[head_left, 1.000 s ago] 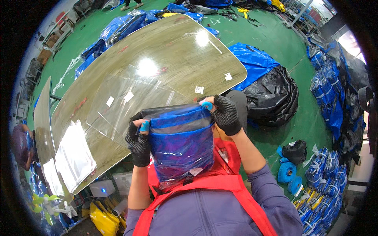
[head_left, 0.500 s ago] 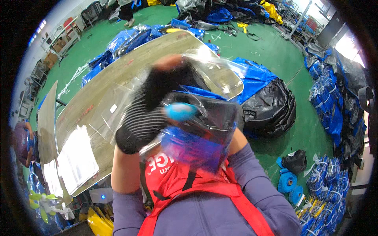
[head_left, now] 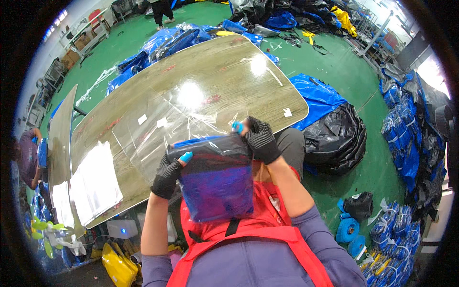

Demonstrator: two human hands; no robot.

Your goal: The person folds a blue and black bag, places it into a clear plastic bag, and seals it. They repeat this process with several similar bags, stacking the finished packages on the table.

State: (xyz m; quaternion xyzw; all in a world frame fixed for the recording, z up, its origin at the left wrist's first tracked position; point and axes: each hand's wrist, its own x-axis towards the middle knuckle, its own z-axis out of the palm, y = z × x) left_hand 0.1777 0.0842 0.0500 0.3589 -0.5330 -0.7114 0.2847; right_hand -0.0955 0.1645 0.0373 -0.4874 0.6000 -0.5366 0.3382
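Between my hands, over my lap, hangs a clear plastic bag (head_left: 217, 193) with a folded blue and black item inside. My left hand (head_left: 167, 176), in a black glove with blue tape around a fingertip, pinches the bag's left upper edge. At the upper right corner my right hand (head_left: 260, 136) grips it, gloved the same way. The bag's transparent top part stands up toward the table (head_left: 210, 67), and its rim is hard to make out against the wood.
On the table lie clear plastic sleeves (head_left: 138, 138) and a white stack (head_left: 98, 184) at its left. A large black bundle (head_left: 337, 138) sits on the green floor to the right. Tied blue packs (head_left: 401, 220) lie at lower right. Another person (head_left: 29, 155) is at the far left.
My left hand has come down from across the bag to its left edge. The right hand now shows at the upper right corner. The bag hangs flatter and steadier.
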